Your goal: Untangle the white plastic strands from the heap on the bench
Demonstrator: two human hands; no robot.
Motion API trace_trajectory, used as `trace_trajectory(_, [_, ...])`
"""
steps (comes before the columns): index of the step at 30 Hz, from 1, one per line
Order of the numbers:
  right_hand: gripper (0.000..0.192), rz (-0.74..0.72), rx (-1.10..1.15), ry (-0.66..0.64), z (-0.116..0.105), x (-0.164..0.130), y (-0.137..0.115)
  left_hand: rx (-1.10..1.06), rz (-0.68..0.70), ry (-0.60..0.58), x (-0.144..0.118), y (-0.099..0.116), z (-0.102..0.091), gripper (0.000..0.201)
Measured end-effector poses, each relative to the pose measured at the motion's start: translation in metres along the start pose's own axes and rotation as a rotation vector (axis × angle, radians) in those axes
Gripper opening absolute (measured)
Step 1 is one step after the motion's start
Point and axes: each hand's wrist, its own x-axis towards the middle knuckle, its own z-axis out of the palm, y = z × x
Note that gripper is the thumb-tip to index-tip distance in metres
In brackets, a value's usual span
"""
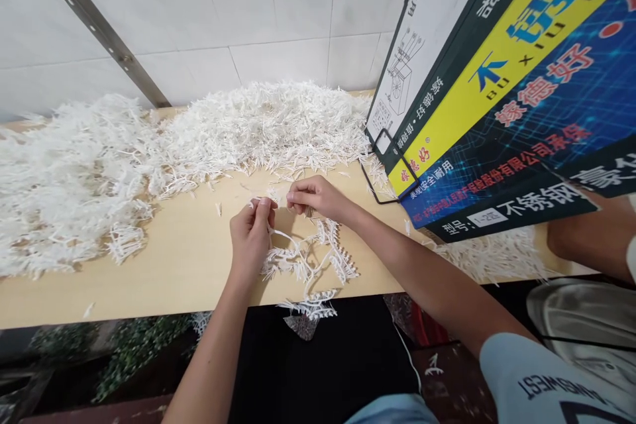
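Note:
My left hand (253,232) and my right hand (315,197) meet over the wooden table (163,258), both pinching a small white plastic piece (276,201) between their fingertips. Just below my hands a loose string of white comb-like plastic sprigs (311,262) lies on the table and hangs over the front edge. A big heap of the same white sprigs (149,146) covers the back and left of the table, apart from my hands.
Printed cardboard boxes (497,79) lean at the right on a black wire stand (382,172). A white tiled wall with a slanted metal bar (109,40) stands behind. More white sprigs (491,255) lie under the boxes. Another person's arm (591,238) shows at the far right. Green foliage (124,351) sits below the table.

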Motion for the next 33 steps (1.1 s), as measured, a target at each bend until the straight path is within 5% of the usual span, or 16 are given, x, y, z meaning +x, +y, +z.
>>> trace_trajectory(4, [0.036,-0.050,0.020,-0.030,0.000,0.001,-0.006,0.023,0.092,0.033,0.002,-0.003,-0.001,0.042])
trace_trajectory(8, [0.029,-0.044,-0.186,-0.188,0.009,-0.010,-0.026,0.122,0.263,0.024,0.005,-0.004,-0.004,0.042])
trace_trajectory(11, [0.016,-0.024,-0.276,-0.294,0.018,-0.021,-0.037,0.117,0.244,0.011,0.006,-0.001,-0.008,0.044])
trace_trajectory(16, [0.015,-0.044,-0.082,-0.148,0.022,-0.025,-0.037,0.009,0.060,-0.262,0.005,0.018,-0.025,0.039])
trace_trajectory(21, [0.017,-0.093,0.070,-0.063,0.015,-0.023,-0.038,0.206,-0.044,-0.486,-0.003,0.041,-0.037,0.019])
trace_trajectory(27, [0.019,-0.141,0.018,-0.005,0.009,-0.028,-0.049,0.458,0.090,-0.318,-0.016,0.050,-0.047,0.009])
trace_trajectory(33, [0.015,-0.340,-0.401,-0.009,0.032,-0.072,-0.096,0.560,0.458,0.100,-0.029,0.049,-0.048,0.025])
